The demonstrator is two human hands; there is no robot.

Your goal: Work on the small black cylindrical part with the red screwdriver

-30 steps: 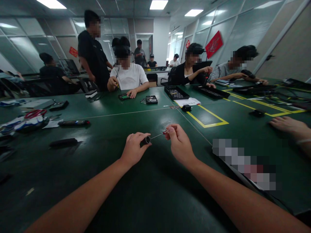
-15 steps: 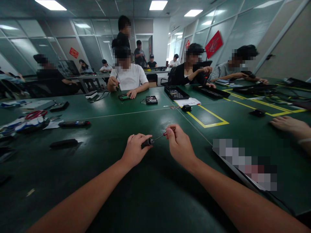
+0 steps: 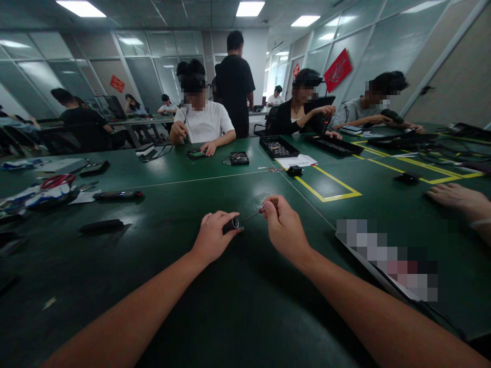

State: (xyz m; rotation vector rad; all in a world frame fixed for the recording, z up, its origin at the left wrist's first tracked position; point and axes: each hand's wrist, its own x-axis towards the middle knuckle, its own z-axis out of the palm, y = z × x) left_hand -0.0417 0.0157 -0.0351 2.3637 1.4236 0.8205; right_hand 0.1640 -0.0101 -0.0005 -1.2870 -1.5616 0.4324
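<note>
The left hand (image 3: 212, 236) grips a small black handle (image 3: 230, 224); the right hand (image 3: 283, 227) pinches a thin bit (image 3: 256, 213), its tip at the socket, not fully seated

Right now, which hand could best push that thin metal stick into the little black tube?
Probably the right hand. It pinches the thin bit by its red end, tip aimed at the tube's opening, while the left hand grips the black tube.
</note>
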